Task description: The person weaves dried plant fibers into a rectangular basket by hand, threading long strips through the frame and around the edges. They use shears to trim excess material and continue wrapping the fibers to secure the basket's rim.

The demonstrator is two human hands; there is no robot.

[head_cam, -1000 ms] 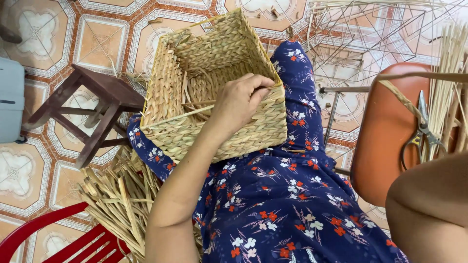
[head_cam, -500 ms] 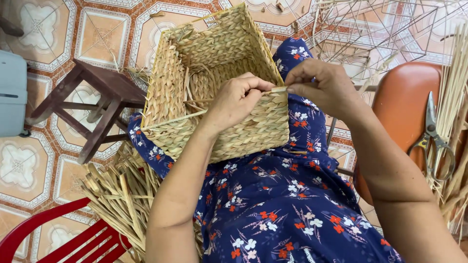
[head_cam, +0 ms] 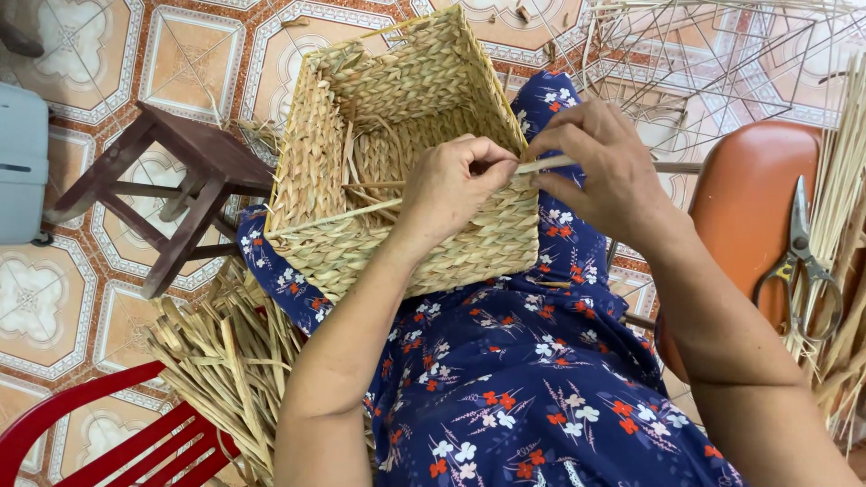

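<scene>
A rectangular woven straw basket (head_cam: 334, 153) rests on my lap, over a dark blue floral dress. My left hand (head_cam: 446, 185) grips the basket's near rim at its right corner, fingers curled over the edge. My right hand (head_cam: 600, 167) pinches a pale straw strand (head_cam: 544, 164) that sticks out at that same corner, right beside the left hand's fingers. Loose strand ends lie inside the basket.
A dark wooden stool (head_cam: 167, 194) stands to the left on patterned floor tiles. A bundle of dried straw (head_cam: 230, 356) lies by my left leg, above a red plastic chair (head_cam: 117, 433). Scissors (head_cam: 798, 257) lie on an orange seat (head_cam: 744, 203) at right; a wire frame (head_cam: 722, 54) behind.
My right hand came into view from the right and took hold of the strand at the basket's rim. The left hand stayed on the rim.
</scene>
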